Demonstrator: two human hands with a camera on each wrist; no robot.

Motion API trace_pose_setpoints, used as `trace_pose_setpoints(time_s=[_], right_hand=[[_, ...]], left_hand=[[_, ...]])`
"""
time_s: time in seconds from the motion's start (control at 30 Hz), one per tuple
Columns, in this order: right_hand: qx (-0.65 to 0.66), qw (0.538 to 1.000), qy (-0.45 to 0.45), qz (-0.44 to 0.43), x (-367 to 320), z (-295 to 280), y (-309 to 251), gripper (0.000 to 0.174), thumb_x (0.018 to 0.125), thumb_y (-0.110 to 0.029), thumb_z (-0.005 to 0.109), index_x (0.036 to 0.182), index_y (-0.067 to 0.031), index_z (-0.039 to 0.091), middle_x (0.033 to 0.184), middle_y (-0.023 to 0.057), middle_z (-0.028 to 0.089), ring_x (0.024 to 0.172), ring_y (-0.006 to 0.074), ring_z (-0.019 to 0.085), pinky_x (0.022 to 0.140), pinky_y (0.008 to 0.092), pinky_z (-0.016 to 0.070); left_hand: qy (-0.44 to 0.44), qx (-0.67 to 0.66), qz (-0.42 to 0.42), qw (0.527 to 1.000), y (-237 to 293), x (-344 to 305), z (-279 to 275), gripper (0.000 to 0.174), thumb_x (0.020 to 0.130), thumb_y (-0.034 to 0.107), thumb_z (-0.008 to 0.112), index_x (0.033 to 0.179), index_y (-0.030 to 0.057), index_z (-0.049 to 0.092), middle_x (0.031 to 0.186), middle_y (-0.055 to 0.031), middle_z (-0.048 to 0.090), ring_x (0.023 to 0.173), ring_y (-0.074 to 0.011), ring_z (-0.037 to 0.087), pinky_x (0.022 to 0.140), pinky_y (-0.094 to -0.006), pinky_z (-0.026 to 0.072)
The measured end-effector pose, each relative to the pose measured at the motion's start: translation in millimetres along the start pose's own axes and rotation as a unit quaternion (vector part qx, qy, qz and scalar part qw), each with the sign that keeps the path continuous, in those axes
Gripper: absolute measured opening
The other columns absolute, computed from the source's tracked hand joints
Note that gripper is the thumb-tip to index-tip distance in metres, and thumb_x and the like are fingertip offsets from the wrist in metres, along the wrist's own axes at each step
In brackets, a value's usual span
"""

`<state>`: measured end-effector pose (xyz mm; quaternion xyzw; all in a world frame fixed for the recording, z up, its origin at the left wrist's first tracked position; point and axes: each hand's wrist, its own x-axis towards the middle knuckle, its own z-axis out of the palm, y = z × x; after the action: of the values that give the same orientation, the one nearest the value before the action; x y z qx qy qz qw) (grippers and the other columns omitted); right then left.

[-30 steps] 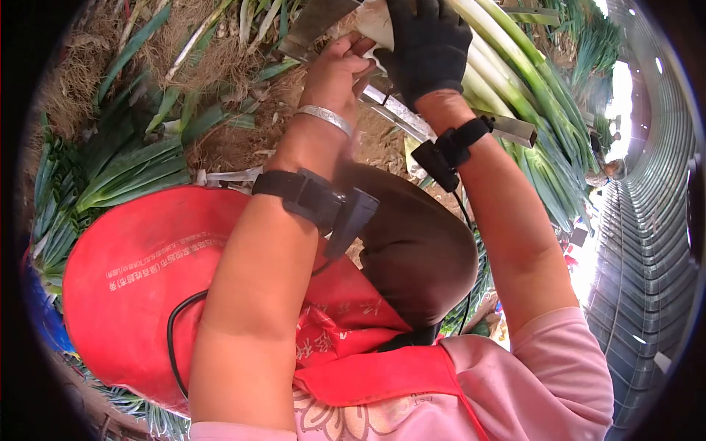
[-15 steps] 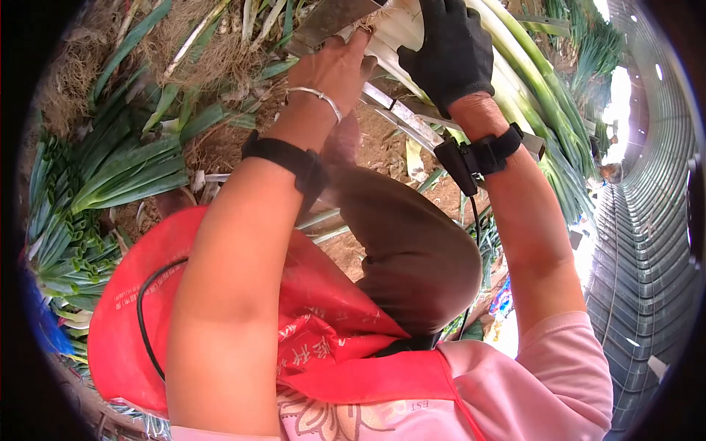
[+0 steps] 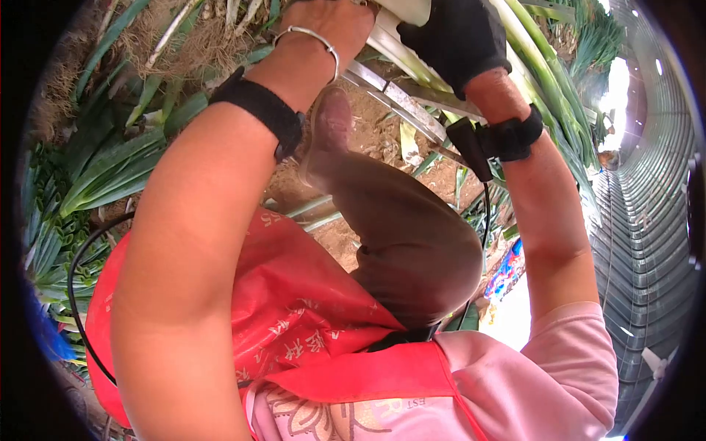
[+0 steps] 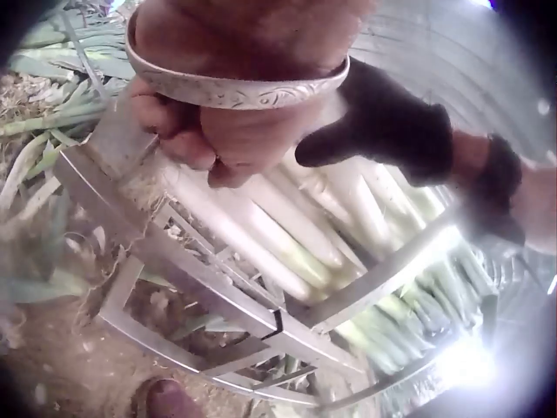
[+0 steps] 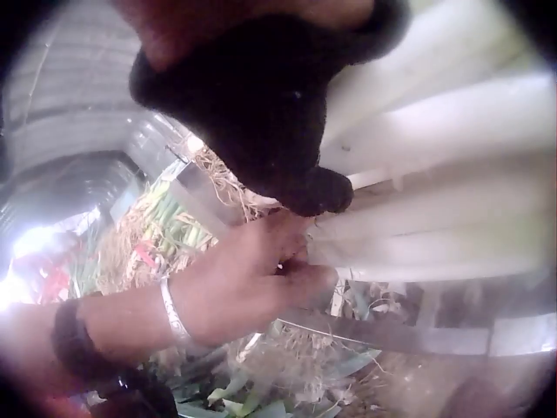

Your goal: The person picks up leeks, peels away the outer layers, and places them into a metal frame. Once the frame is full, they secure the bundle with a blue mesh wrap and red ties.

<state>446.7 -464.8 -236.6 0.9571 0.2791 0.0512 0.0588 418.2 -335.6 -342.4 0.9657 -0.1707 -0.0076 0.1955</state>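
Note:
Long leeks [image 4: 261, 222] lie side by side across a metal frame [image 4: 209, 287], their white ends by the hands. My bare left hand [image 3: 327, 29], with a bracelet, is at the top edge of the head view; its fingers [image 4: 187, 144] curl at the leek ends beside a flat metal plate [image 4: 117, 139]. In the right wrist view its thumb and fingers pinch at a white end. My right hand [image 3: 463, 40], in a black glove [image 5: 261, 104], grips over the white stalks, close to the left hand. Its far fingers are partly hidden.
Dry roots [image 3: 154, 44] and cut leaves lie at upper left, with green leek bundles [image 3: 59, 242] below. A bent knee in dark trousers [image 3: 412, 250] and a shoe [image 3: 334, 121] are under the frame. A ribbed covering [image 3: 640, 250] curves along the right.
My left hand has moved up and to the left, partly out of the head view. The gloved hand has shifted right. The red cloth at lower left is now more covered by the left arm.

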Motion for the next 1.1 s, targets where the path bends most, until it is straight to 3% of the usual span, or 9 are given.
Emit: trace_pose_setpoints(time_s=[0.1, 0.3, 0.53, 0.6, 0.67, 0.77, 0.87, 0.93, 1.1], right_hand=[[-0.005, 0.999, -0.026, 0.03, -1.5, -1.3, 0.6, 0.081, 0.065, -0.012, 0.073, 0.138, -0.0065, 0.038, 0.119, 0.0202, 0.055, 0.105, 0.0397, 0.055, 0.088, 0.0466, 0.047], [0.016, 1.0, -0.01, 0.018, -2.3, -6.8, -1.1, 0.08, 0.066, -0.012, 0.072, 0.138, -0.0055, 0.039, 0.118, 0.0206, 0.055, 0.106, 0.0399, 0.055, 0.088, 0.0465, 0.0469], [0.028, 1.0, 0.006, -0.007, -1.0, -0.2, 5.0, 0.079, 0.064, -0.013, 0.073, 0.136, -0.0044, 0.041, 0.118, 0.0204, 0.054, 0.104, 0.0404, 0.055, 0.086, 0.0473, 0.0466], [0.01, 0.996, 0.076, -0.05, -5.2, 4.0, 2.4, 0.07, 0.069, -0.014, 0.073, 0.133, -0.0031, 0.046, 0.112, 0.0217, 0.058, 0.099, 0.0366, 0.058, 0.084, 0.0454, 0.0474], [0.026, 1.0, 0.011, 0.004, -13.1, 4.4, -5.4, 0.081, 0.068, -0.021, 0.075, 0.14, -0.0133, 0.038, 0.128, 0.016, 0.054, 0.107, 0.0365, 0.056, 0.086, 0.0471, 0.0459], [-0.028, 0.999, 0.024, 0.033, -8.0, 18.5, -12.3, 0.073, 0.073, -0.032, 0.073, 0.136, -0.0133, 0.042, 0.127, 0.0111, 0.052, 0.105, 0.0332, 0.055, 0.082, 0.047, 0.0441], [-0.077, 0.996, 0.014, 0.042, -8.4, 30.4, -9.9, 0.072, 0.077, -0.041, 0.069, 0.137, -0.0138, 0.042, 0.134, 0.0095, 0.05, 0.108, 0.0294, 0.055, 0.082, 0.0454, 0.0429], [-0.064, 0.996, 0.048, 0.042, -9.4, 33.2, -11.2, 0.072, 0.078, -0.043, 0.068, 0.138, -0.0137, 0.041, 0.134, 0.01, 0.051, 0.108, 0.0287, 0.055, 0.082, 0.0453, 0.0426], [-0.004, 0.996, -0.058, 0.075, -7.5, 8.4, -7.3, 0.067, 0.082, -0.035, 0.062, 0.14, -0.0128, 0.039, 0.141, 0.0109, 0.046, 0.109, 0.0274, 0.056, 0.083, 0.0446, 0.0414]], left_hand=[[-0.019, -0.017, -0.088, 0.996, 7.4, 5.7, 8.0, 0.016, 0.087, 0.011, 0.056, 0.096, 0.0046, 0.067, 0.097, -0.0197, 0.069, 0.093, -0.0348, 0.067, 0.077, -0.0458, 0.0557], [-0.038, -0.166, -0.049, 0.984, -1.9, 21.0, 33.2, 0.026, 0.079, 0.017, 0.068, 0.101, 0.0022, 0.066, 0.096, -0.0217, 0.068, 0.093, -0.0379, 0.066, 0.08, -0.0452, 0.0545], [-0.029, -0.147, -0.136, 0.979, 6.5, 7.1, 22.2, 0.033, 0.083, 0.021, 0.067, 0.109, 0.0038, 0.059, 0.09, -0.0251, 0.067, 0.088, -0.0398, 0.066, 0.076, -0.048, 0.0542], [-0.062, -0.166, -0.125, 0.976, 6.0, -0.4, 12.3, 0.025, 0.087, 0.011, 0.052, 0.107, 0.0052, 0.064, 0.097, -0.0209, 0.069, 0.091, -0.0371, 0.068, 0.073, -0.0456, 0.0565], [-0.054, -0.168, -0.111, 0.978, 4.1, -9.2, 24.1, 0.03, 0.087, 0.01, 0.051, 0.116, 0.0062, 0.058, 0.096, -0.0233, 0.067, 0.086, -0.0392, 0.067, 0.07, -0.0472, 0.056], [-0.064, -0.126, -0.103, 0.985, 6.7, -20.1, 13.3, 0.038, 0.089, 0.009, 0.047, 0.127, 0.012, 0.052, 0.099, -0.0201, 0.067, 0.084, -0.0383, 0.068, 0.069, -0.0477, 0.0555], [-0.023, -0.099, -0.097, 0.99, 3.7, -23.5, 29.7, 0.036, 0.087, 0.015, 0.053, 0.122, 0.0072, 0.05, 0.088, -0.0206, 0.067, 0.082, -0.041, 0.066, 0.067, -0.0511, 0.0524], [-0.017, -0.097, -0.078, 0.992, 3.1, -24.4, 19.0, 0.041, 0.087, 0.013, 0.051, 0.127, 0.0079, 0.048, 0.088, -0.0202, 0.067, 0.083, -0.0408, 0.066, 0.068, -0.0507, 0.0526], [-0.057, -0.093, -0.077, 0.991, 2.0, -22.4, 3.3, 0.036, 0.083, 0.012, 0.055, 0.119, 0.0057, 0.054, 0.086, -0.0205, 0.067, 0.077, -0.0408, 0.065, 0.068, -0.0507, 0.0515]])
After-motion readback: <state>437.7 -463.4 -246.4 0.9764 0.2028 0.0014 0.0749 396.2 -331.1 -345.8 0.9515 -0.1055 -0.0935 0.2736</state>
